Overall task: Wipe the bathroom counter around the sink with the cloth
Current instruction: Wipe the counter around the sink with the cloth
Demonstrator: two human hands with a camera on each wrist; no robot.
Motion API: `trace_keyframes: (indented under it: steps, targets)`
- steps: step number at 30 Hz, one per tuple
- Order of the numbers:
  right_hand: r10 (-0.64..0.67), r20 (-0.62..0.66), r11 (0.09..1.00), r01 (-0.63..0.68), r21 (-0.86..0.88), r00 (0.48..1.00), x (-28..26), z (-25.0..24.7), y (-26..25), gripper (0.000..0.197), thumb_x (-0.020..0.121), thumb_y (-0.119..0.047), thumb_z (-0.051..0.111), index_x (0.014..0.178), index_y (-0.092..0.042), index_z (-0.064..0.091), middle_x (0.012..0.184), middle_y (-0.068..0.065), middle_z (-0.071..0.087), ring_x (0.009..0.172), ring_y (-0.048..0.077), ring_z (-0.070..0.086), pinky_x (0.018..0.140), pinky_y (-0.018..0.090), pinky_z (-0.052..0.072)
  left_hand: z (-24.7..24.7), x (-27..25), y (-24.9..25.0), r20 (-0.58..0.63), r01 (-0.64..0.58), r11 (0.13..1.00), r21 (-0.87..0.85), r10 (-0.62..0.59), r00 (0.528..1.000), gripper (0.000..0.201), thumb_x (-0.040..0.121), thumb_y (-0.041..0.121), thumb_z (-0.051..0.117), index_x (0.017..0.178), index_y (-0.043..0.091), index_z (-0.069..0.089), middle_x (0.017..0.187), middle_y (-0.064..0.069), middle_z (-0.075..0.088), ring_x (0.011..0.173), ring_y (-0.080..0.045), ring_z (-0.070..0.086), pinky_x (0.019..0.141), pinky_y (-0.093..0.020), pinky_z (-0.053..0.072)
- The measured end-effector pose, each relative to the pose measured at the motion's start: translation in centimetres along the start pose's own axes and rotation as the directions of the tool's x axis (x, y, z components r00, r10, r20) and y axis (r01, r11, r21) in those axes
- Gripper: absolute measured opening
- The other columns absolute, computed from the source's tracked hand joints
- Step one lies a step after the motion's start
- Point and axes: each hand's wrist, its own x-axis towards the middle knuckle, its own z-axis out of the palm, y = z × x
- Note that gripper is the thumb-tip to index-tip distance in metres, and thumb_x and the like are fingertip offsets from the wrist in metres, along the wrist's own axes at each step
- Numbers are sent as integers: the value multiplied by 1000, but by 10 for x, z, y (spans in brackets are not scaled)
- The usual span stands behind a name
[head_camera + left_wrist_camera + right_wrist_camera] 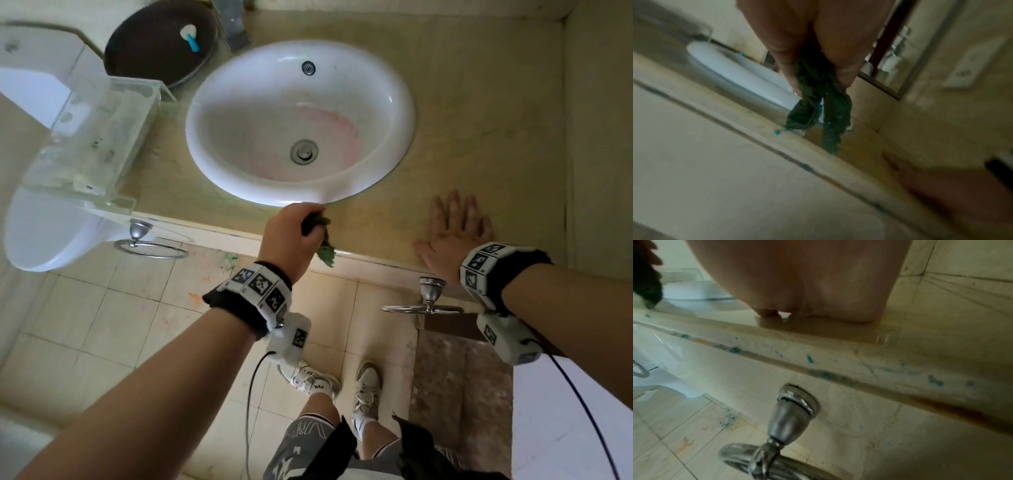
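A white oval sink (394,85) is set in the beige stone counter (479,120). My left hand (294,233) grips a dark green cloth (323,251) just in front of the sink's near rim, over the counter's front edge. In the left wrist view the cloth (830,116) hangs in two strands from between thumb and fingers, its end near the counter edge (777,138). My right hand (452,233) lies flat on the counter to the right of the sink, fingers spread. The right wrist view shows the heel of that hand (807,288) pressed on the counter edge (838,353).
A clear acrylic shelf (85,147) and a dark round basin (161,44) holding a blue-handled brush (191,37) stand left of the sink. A white toilet (41,233) is below left. Chrome towel rings (150,246) (428,301) jut from the counter front. Walls close in on the right.
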Motion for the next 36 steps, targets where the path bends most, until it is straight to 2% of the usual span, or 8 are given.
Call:
trace_keyframes:
  steps: [3, 5, 9, 13, 18, 25, 30, 36]
  targets:
    - [-7, 0, 1000, 7, -3, 1000, 0, 1, 0, 83, 88, -51, 32, 148, -23, -19, 154, 5, -29, 142, 31, -25, 115, 51, -7, 20, 14, 4, 95, 138, 945, -298, -114, 989, 27, 84, 7, 61, 108, 18, 65, 101, -1, 69, 92, -17, 67, 78, -33, 58]
    - [-5, -14, 1000, 5, -2, 1000, 0, 2, 0, 83, 88, -52, 32, 148, -24, -19, 154, 4, -29, 142, 31, -25, 115, 51, -7, 33, 22, 4, 121, 206, 918, -340, -174, 977, 24, 84, 9, 64, 105, 20, 62, 103, -1, 67, 94, -18, 67, 80, -33, 58]
    - [-1, -9, 1000, 1, -14, 1000, 2, 2, 0, 82, 90, -52, 29, 147, -22, -23, 153, 5, -32, 141, 31, -28, 115, 50, -9, 40, 32, -4, -6, 69, 997, 38, -69, 998, 24, 79, 15, 70, 101, 16, 60, 107, 3, 51, 95, -13, 51, 89, -25, 46]
    - [-6, -4, 1000, 6, -30, 1000, 2, 3, 1, 82, 90, -53, 27, 146, -21, -24, 153, 6, -33, 141, 31, -28, 116, 50, -8, 31, 27, -15, -124, -35, 907, 420, 95, 988, 21, 76, 24, 71, 95, 17, 64, 104, -3, 55, 97, -23, 48, 82, -34, 45]
    - [1, -14, 999, -2, -33, 1000, 2, 3, 0, 82, 90, -54, 27, 147, -22, -23, 153, 5, -32, 141, 31, -27, 116, 50, -7, 31, 26, -21, -62, -114, 892, 437, 156, 986, 18, 84, 16, 61, 99, 13, 71, 102, -5, 62, 91, -27, 57, 65, -32, 48]
    - [3, -48, 999, -4, -35, 999, 3, 6, 0, 82, 90, -54, 28, 148, -22, -19, 155, 5, -28, 142, 31, -25, 116, 51, -5, 51, 24, -3, 155, -254, 896, 364, 210, 965, 40, 92, 12, 53, 131, 22, 57, 140, 3, 52, 121, -21, 56, 96, -35, 49]
    - [11, -101, 999, -15, -41, 995, 4, 8, -2, 82, 88, -54, 32, 150, -23, -12, 157, 5, -21, 143, 31, -20, 116, 51, -1, 78, 25, 20, 315, -384, 835, 393, 270, 910, 37, 95, 22, 49, 129, 9, 56, 141, -8, 48, 133, -28, 41, 104, -40, 42]
    - [8, -117, 999, -13, -36, 993, 2, 9, -2, 82, 89, -53, 34, 150, -23, -12, 157, 5, -21, 144, 30, -19, 116, 51, -1, 88, 25, 7, 276, -399, 860, 317, 319, 907, 32, 96, 12, 50, 126, 11, 60, 139, -5, 52, 134, -24, 43, 99, -39, 46]
